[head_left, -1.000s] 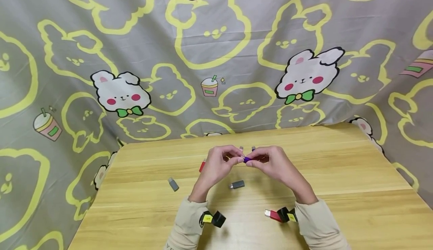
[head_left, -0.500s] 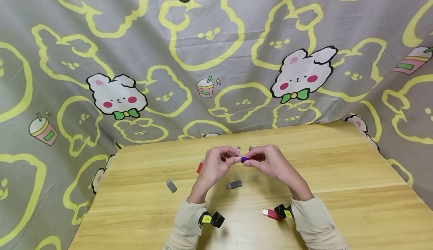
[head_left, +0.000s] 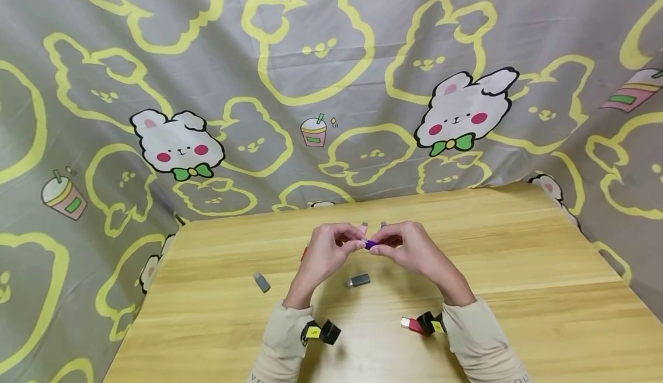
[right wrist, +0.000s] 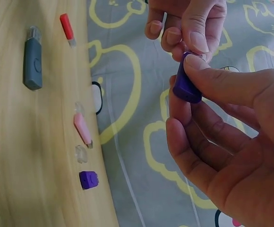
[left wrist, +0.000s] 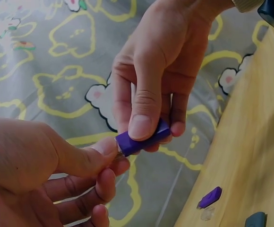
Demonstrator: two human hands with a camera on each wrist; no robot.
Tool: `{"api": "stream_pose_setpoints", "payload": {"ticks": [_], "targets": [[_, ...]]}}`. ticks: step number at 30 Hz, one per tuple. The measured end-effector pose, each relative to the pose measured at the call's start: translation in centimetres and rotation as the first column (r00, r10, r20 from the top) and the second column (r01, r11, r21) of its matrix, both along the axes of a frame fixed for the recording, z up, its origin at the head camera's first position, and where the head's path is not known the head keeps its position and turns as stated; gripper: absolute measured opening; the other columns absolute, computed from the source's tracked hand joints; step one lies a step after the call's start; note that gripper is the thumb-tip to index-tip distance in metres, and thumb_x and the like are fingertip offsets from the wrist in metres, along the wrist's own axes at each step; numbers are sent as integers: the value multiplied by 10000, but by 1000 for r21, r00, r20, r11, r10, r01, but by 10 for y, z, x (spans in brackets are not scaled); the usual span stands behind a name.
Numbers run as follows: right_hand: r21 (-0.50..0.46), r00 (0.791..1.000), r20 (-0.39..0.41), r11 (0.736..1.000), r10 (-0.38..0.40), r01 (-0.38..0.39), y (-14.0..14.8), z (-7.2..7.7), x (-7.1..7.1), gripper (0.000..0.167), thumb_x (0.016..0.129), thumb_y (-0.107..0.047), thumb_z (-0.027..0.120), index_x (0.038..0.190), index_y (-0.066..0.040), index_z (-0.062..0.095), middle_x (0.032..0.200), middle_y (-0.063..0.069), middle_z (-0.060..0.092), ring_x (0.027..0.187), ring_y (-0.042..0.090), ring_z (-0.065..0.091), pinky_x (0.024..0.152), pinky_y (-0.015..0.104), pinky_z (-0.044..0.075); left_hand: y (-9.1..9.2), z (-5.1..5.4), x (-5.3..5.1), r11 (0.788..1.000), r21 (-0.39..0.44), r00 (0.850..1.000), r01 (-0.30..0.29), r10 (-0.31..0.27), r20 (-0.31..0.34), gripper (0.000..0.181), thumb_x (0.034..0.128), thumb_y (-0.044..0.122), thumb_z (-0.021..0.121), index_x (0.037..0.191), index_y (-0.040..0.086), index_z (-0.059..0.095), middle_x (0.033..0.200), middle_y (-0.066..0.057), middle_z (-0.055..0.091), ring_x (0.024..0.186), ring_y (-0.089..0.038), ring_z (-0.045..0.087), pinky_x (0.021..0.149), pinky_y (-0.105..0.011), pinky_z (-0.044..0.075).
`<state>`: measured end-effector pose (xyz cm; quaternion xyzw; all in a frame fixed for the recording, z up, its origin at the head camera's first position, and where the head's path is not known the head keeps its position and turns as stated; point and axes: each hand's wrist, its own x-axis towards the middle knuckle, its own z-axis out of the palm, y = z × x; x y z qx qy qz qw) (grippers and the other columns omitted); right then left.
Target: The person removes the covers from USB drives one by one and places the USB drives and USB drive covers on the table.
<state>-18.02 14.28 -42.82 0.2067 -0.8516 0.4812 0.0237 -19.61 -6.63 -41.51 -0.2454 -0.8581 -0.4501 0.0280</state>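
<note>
Together, left hand and right hand pinch a partly covered purple USB stick; behind the left, a red stick barely shows.

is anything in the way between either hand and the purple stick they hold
Nothing visible: the right hand pinches the purple stick by its body, the left hand at its end; whether that end is capped is hard to tell. The pink stick lies apart on the table.

We see a USB stick between left hand and right hand, above the worktop where other sticks lie, a cloth hanging behind.
</note>
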Motion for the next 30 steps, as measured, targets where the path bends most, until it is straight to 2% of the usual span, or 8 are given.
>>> {"api": "stream_pose_setpoints", "payload": {"ticks": [5,8,11,12,17,21,25,30], "targets": [[24,1000,-4,1000,-3,3,0,-2,-3,44,884,-79,813,925,-95,804,858,-31,746,780,116,678,729,305,583,-6,2,-3,1000,0,1000,-13,13,10,58,907,111,795,908,53,791,835,6,751,690,-118,625,626,-248,519],[56,999,13,997,-52,51,7,-6,-4,51,877,-64,814,920,-87,801,859,-14,744,767,120,664,710,283,573,-20,6,-6,993,61,995,-100,100,-8,38,902,75,786,921,42,783,835,-19,743,696,-133,635,628,-243,524],[70,995,21,993,-99,97,17,-10,-6,58,874,-53,814,923,-74,793,861,-1,738,762,126,650,698,269,563,-43,13,-9,972,129,980,-196,200,-21,35,900,51,784,930,34,780,830,-46,735,711,-166,652,643,-240,524],[66,995,24,993,-99,98,19,-11,-6,68,879,-55,809,942,-68,790,869,0,736,767,130,647,698,268,560,-49,14,-10,967,142,976,-212,216,-18,38,898,44,785,931,27,779,836,-54,737,718,-172,658,654,-239,524],[40,996,27,996,-85,84,13,-17,-9,133,927,-63,761,1059,-55,774,924,5,729,818,152,654,721,286,563,-59,12,-16,976,108,982,-187,183,42,37,913,49,774,942,27,774,861,-51,731,744,-187,660,663,-248,523],[22,992,36,993,-121,120,2,-20,-13,97,938,-74,748,1031,-51,763,901,7,730,816,165,659,736,326,555,-59,4,-22,975,88,978,-204,200,53,37,921,47,764,951,26,773,874,-40,729,764,-183,664,692,-275,546],[35,984,74,987,-161,159,-10,-18,-30,100,912,-75,772,990,-17,746,871,41,725,786,189,661,716,330,549,-62,-7,-29,967,62,969,-246,242,55,32,931,44,753,944,26,776,857,-33,729,771,-167,657,707,-289,538],[82,967,183,983,-176,163,-40,-12,-62,193,909,-90,774,1057,15,711,848,92,716,729,224,678,650,322,543,-71,-14,-32,962,62,962,-267,262,77,32,927,32,750,938,31,780,827,-26,726,749,-165,652,697,-299,518]]}}
